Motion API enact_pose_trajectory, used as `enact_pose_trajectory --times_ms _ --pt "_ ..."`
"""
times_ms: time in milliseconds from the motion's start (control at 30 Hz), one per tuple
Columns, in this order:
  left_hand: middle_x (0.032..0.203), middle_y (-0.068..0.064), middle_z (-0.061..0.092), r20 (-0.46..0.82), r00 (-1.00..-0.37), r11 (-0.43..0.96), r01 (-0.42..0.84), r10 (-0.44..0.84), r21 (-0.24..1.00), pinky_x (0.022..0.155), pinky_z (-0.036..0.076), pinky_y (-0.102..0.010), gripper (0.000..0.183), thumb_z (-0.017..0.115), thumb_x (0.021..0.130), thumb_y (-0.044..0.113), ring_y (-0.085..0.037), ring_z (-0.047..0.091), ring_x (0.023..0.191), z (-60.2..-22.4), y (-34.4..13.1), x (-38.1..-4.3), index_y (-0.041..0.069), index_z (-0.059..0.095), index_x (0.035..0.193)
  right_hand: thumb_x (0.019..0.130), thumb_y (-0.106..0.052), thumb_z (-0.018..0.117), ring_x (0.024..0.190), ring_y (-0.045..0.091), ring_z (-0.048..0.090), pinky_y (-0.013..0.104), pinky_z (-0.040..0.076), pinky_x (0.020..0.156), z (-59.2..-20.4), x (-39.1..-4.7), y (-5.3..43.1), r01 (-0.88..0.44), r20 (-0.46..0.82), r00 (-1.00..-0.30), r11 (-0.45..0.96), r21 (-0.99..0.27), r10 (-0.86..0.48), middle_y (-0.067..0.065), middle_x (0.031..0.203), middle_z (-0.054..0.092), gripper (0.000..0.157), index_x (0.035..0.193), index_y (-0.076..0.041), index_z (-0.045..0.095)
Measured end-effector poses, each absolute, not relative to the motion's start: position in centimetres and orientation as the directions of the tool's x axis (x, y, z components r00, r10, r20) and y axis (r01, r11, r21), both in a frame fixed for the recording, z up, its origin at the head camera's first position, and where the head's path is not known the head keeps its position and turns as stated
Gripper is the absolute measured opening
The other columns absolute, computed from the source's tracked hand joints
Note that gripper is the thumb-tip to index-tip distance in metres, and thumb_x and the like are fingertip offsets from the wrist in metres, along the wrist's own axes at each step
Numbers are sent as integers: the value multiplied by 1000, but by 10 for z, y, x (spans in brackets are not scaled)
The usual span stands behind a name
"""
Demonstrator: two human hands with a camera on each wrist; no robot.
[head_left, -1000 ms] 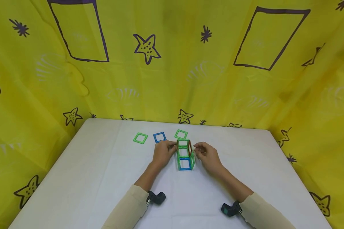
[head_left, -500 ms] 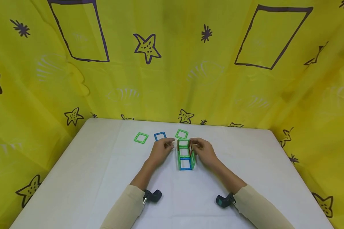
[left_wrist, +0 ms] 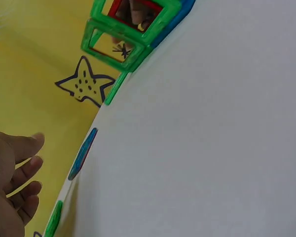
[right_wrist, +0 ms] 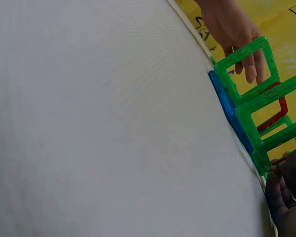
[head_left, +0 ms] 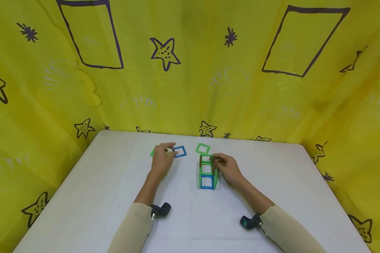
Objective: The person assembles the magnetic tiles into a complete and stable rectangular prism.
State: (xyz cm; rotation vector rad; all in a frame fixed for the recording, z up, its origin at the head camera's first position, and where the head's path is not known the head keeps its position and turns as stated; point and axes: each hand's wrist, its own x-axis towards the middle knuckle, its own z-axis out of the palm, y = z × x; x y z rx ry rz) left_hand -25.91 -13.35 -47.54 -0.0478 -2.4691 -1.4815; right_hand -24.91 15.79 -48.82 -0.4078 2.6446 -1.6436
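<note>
A magnetic tile structure (head_left: pixel 207 175) of green, blue and red square frames stands on the white table, with upright green tiles along its sides. My right hand (head_left: pixel 230 171) is at its far right side, thumb and fingers pinching the red tile (head_left: pixel 214 164); the fingertips are partly hidden behind the frames. My left hand (head_left: pixel 161 161) hovers left of the structure, fingers loosely spread and holding nothing. Below it in the left wrist view lie a blue tile (left_wrist: pixel 83 154) and a green tile (left_wrist: pixel 54 219); in the head view the hand covers most of that green one.
Another loose green tile (head_left: pixel 197 147) lies flat just behind the structure. A yellow patterned curtain (head_left: pixel 190 88) hangs around the back and sides of the white table (head_left: pixel 114 196).
My left hand has left the structure and moved left over the loose tiles. My right hand has come in from beside the structure to its red tile.
</note>
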Motion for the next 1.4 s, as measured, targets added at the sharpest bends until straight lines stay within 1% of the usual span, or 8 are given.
enact_pose_trajectory --times_ms 167,333,433,600,700,833,1100,1400 --pt "121 -13 66 203 -958 469 88 -202 879 95 45 -45 39 79 96 12 -31 51 113 -476 -158 -262 7 72 133 100 5 59 95 24 66 28 54 76 -489 -249 164 -225 140 -965 427 -876 -223 16 117 73 30 127 3 70" --pt "128 -16 63 162 -954 466 27 -251 885 95 43 -45 44 81 94 13 -33 48 116 -478 -177 -261 5 69 136 101 2 61 87 23 64 29 53 69 -487 -247 171 -225 133 -962 416 -881 -238 14 114 73 26 125 2 72" --pt "132 -18 62 131 -957 511 -20 -258 859 95 43 -47 47 81 94 15 -34 46 119 -479 -183 -261 4 68 138 102 2 62 85 23 64 29 54 69 -486 -246 176 -224 128 -961 411 -884 -246 15 113 73 25 124 2 72" --pt "136 -21 59 100 -959 620 -90 -264 779 97 43 -50 56 84 91 23 -36 44 120 -485 -186 -262 2 66 140 101 4 62 80 23 64 28 54 69 -488 -245 185 -238 135 -954 400 -885 -268 14 105 73 23 122 5 71" --pt "135 -23 57 107 -959 656 -97 -264 748 96 43 -50 60 87 88 24 -37 44 119 -487 -186 -261 2 66 140 101 4 62 79 22 63 28 53 70 -491 -244 191 -256 147 -948 402 -879 -283 11 102 72 22 120 5 72" --pt "134 -23 55 95 -960 667 -110 -263 737 95 45 -50 62 86 88 25 -37 44 118 -488 -187 -263 3 64 142 101 3 64 81 21 63 28 53 72 -491 -244 199 -279 159 -938 399 -874 -309 10 101 72 19 117 3 73" --pt "137 -22 54 75 -972 641 -89 -224 763 98 46 -48 60 83 90 18 -35 44 120 -489 -192 -264 2 63 144 100 2 65 86 22 70 27 56 77 -489 -239 211 -267 135 -925 352 -897 -356 16 106 73 17 116 7 71" --pt "140 -23 53 83 -976 663 -73 -200 745 100 46 -49 58 82 90 16 -37 45 123 -487 -192 -263 2 64 143 100 -1 70 93 18 71 25 56 83 -489 -229 221 -296 147 -921 402 -867 -360 12 108 74 15 114 4 73"
